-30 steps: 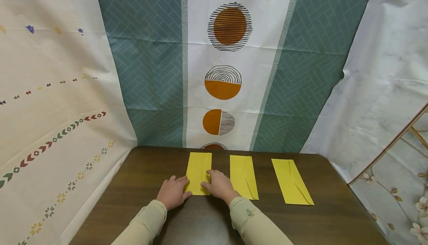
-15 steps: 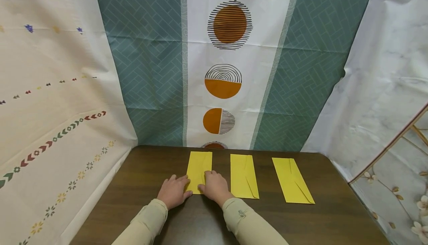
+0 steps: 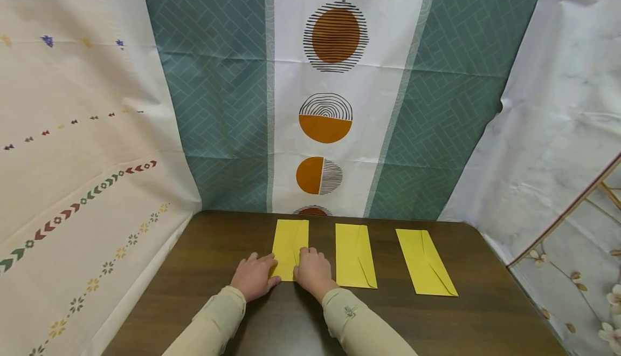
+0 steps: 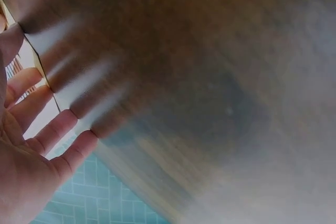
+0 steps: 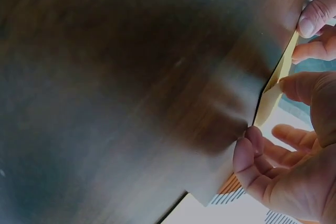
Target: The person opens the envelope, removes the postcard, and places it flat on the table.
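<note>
Three yellow envelopes lie side by side on a dark wooden table. The left hand [image 3: 253, 278] rests its fairly straight fingertips along the left edge of the leftmost envelope [image 3: 290, 237], thumb near its bottom corner. At that envelope's lower right edge, the right hand [image 3: 312, 272] curls its fingers, with the thumb drawn in toward them. In the right wrist view, the thumb touches a slightly raised part of the envelope [image 5: 269, 100] while the curled fingers [image 5: 245, 156] meet the table at its side. The left wrist view shows the left fingertips [image 4: 86, 139] against the tabletop.
The middle envelope [image 3: 355, 256] lies just right of the right hand, and the rightmost envelope [image 3: 426, 263] lies further off, slanted. A patterned cloth [image 3: 330, 38] hangs behind the dark table [image 3: 485, 313], with light cloths on both sides.
The right hand has shifted slightly left and its thumb has drawn in toward the curled fingers at the leftmost envelope's edge. The left hand and the envelopes stay in place.
</note>
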Available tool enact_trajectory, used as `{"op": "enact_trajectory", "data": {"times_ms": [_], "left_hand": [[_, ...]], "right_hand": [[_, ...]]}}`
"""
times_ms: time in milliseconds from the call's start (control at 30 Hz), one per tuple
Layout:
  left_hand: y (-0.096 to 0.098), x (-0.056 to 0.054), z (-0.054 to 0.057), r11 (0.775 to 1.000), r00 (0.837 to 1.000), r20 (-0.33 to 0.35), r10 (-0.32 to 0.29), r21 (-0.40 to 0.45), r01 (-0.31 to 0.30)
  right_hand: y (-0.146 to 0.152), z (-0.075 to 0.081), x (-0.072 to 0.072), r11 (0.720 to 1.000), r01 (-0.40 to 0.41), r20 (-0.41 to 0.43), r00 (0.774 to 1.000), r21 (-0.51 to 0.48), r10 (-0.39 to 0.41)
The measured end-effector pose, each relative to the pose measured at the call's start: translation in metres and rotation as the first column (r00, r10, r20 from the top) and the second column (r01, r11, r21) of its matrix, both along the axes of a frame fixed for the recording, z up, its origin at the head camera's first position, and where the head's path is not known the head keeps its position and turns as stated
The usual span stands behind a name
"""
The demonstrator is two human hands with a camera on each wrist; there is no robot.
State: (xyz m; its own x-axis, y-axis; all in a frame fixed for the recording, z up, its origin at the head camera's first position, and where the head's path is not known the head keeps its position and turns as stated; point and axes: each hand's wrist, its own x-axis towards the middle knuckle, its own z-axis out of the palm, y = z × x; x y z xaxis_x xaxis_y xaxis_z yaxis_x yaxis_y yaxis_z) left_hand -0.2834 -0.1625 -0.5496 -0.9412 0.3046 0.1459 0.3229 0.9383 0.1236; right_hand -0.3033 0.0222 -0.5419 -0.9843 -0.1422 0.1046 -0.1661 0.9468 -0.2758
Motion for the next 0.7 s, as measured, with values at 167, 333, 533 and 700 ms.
{"op": "enact_trajectory", "data": {"times_ms": [167, 333, 533, 700], "left_hand": [[0.001, 0.000, 0.000, 1.000, 1.000, 0.000, 0.007, 0.005, -0.007], [0.001, -0.001, -0.001, 1.000, 1.000, 0.001, 0.010, 0.000, -0.010], [0.001, 0.000, 0.000, 1.000, 1.000, -0.001, 0.005, 0.012, -0.005], [-0.001, 0.001, -0.002, 1.000, 1.000, -0.030, -0.007, 0.023, 0.008]], "right_hand": [[-0.001, 0.001, 0.001, 0.998, 0.023, -0.009, 1.000, -0.067, -0.023], [-0.001, 0.007, 0.002, 0.988, 0.045, 0.005, 0.999, -0.150, -0.045], [0.003, 0.011, 0.002, 0.976, 0.030, 0.000, 1.000, -0.216, -0.031], [0.018, 0.010, -0.002, 0.935, 0.057, 0.025, 0.998, -0.350, -0.052]]}}
